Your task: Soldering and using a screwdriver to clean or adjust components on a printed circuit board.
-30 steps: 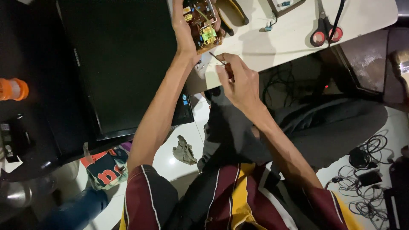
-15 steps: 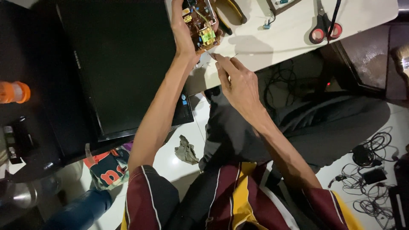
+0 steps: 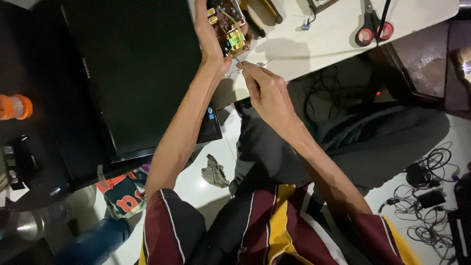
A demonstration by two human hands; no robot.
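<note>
Partly cropped: circuit board (image 3: 229, 29) top edge.

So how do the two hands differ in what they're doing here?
The left hand grips the circuit board from its side, fingers wrapped around it. The right hand sits lower and pinches a thin metal tool aimed at the board's edge. Both work over the white table.

R hand (image 3: 267, 91) w/ thin tool (image 3: 237, 60) moved up, tip at circuit board (image 3: 229, 30)

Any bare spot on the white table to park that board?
Bare strip on the table between the circuit board and the scissors. Crowded near the board: pliers and both hands, left, right.
</note>
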